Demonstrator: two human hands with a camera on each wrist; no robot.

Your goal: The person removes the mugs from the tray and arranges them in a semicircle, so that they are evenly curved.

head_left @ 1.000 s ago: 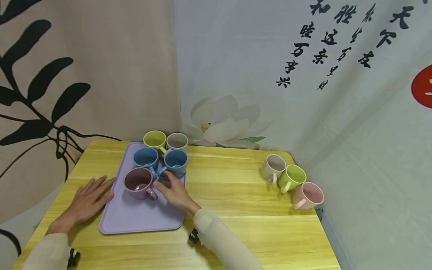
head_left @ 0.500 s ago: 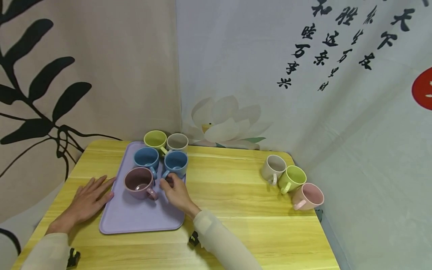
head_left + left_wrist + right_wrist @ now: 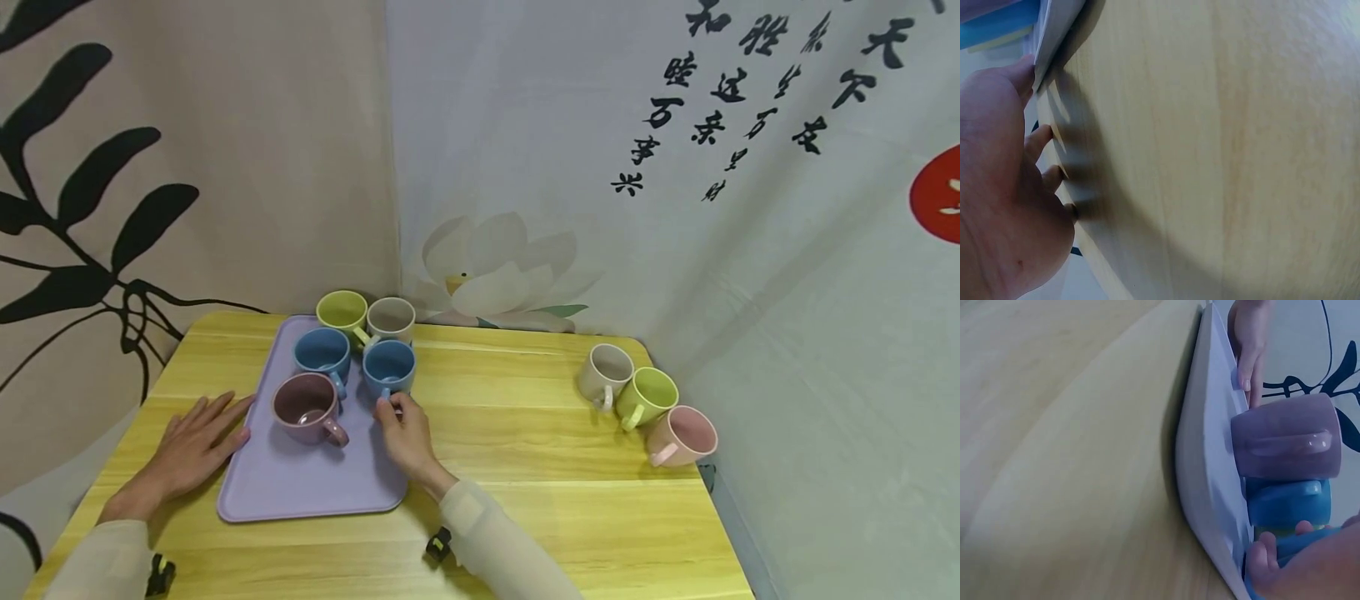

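Observation:
On a lilac tray [image 3: 315, 487] stand several mugs. My right hand [image 3: 408, 437] pinches the handle of the right-hand blue mug [image 3: 388, 364], which is upright with its handle facing me. Left of it are another blue mug [image 3: 321, 350] and, nearer me, a mauve mug [image 3: 303, 404]. At the back are a green mug [image 3: 341, 310] and a grey mug [image 3: 391, 317]. My left hand [image 3: 191, 446] lies with fingers spread on the table, its thumb at the tray's left edge. In the right wrist view, my fingers [image 3: 1266, 553] are at the blue handle, beside the mauve mug [image 3: 1288, 437].
A grey mug [image 3: 604, 372], a lime green mug [image 3: 648, 396] and a pink mug [image 3: 682, 435] stand in a slanting row at the right edge of the wooden table [image 3: 525, 417]. A printed curtain [image 3: 510, 150] hangs right behind the table.
The right-hand blue mug has turned, its handle swinging from the lower left to face me, and has shifted slightly towards me. My right hand moved right with the handle; the left stayed put.

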